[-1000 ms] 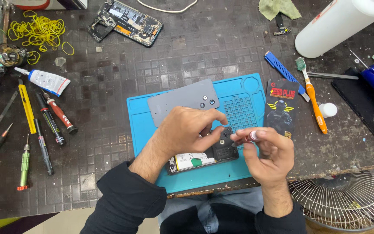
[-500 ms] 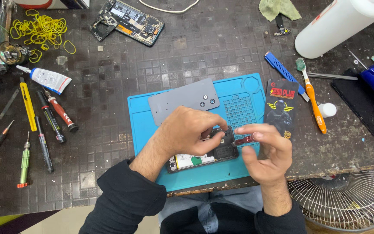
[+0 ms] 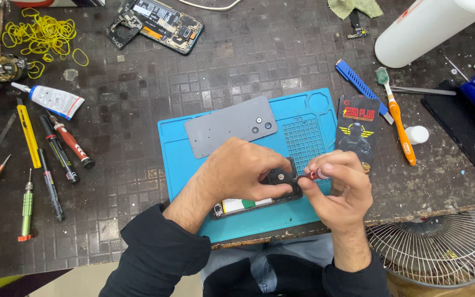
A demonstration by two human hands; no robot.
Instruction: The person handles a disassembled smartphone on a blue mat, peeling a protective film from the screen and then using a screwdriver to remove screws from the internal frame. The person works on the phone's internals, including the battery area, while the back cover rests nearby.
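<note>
An opened phone (image 3: 259, 202) with its insides showing lies on a blue work mat (image 3: 182, 159). My left hand (image 3: 237, 170) presses down on it and covers most of its middle. My right hand (image 3: 342, 187) pinches a small red-tipped tool (image 3: 310, 176) and holds its tip against the phone's upper right corner by the black camera part (image 3: 279, 177). A grey back cover (image 3: 229, 126) with camera holes rests on the mat's far left part.
Screwdrivers and pens (image 3: 50, 159), a glue tube (image 3: 50, 100) and yellow rubber bands (image 3: 39, 33) lie left. Another opened phone (image 3: 166, 23) sits at the back. An orange toothbrush (image 3: 397, 118), dark packet (image 3: 357, 132), white cylinder (image 3: 430, 25) and fan grille (image 3: 435, 250) are right.
My right hand has moved left, bringing the small tool from beside the phone onto its upper right corner. My left hand has stayed on the phone.
</note>
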